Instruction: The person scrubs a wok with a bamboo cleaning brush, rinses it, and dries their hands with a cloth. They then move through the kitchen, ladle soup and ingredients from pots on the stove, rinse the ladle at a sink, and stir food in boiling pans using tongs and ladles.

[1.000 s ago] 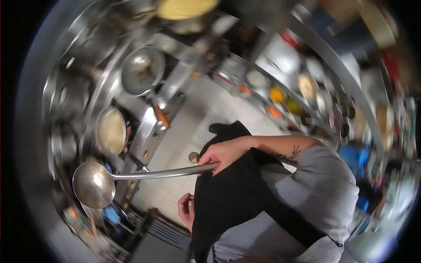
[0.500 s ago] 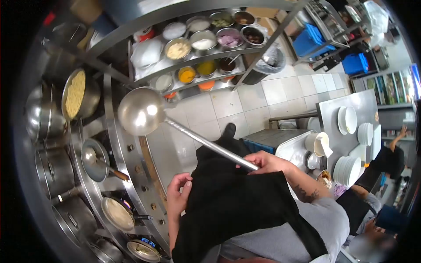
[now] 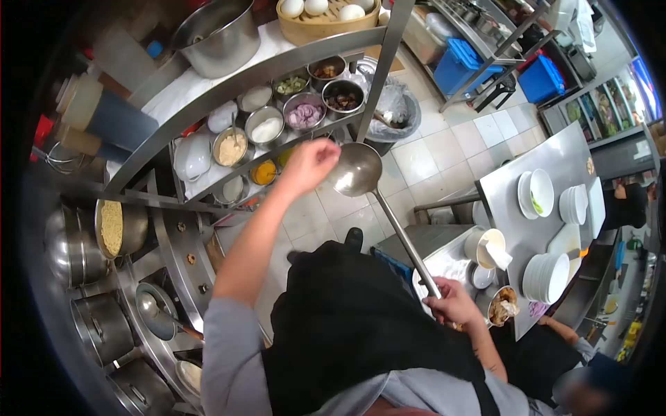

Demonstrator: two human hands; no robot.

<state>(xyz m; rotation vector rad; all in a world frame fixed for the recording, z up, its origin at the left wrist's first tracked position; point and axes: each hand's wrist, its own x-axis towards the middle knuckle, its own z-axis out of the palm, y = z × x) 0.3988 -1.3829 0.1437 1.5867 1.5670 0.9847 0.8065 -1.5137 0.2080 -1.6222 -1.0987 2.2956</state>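
Fingers of the right hand (image 3: 452, 305) wrap the ladle handle (image 3: 405, 244) near its end, seemingly for reach, putting the bowl (image 3: 359, 173) just beside the left hand's (image 3: 311, 166) half-curled, perhaps empty fingers.

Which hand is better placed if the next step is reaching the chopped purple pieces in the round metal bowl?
Left, most likely: the left hand is raised near those purple pieces and appears to hold nothing. The right hand is farther off, gripping the long-handled silver metal ladle.
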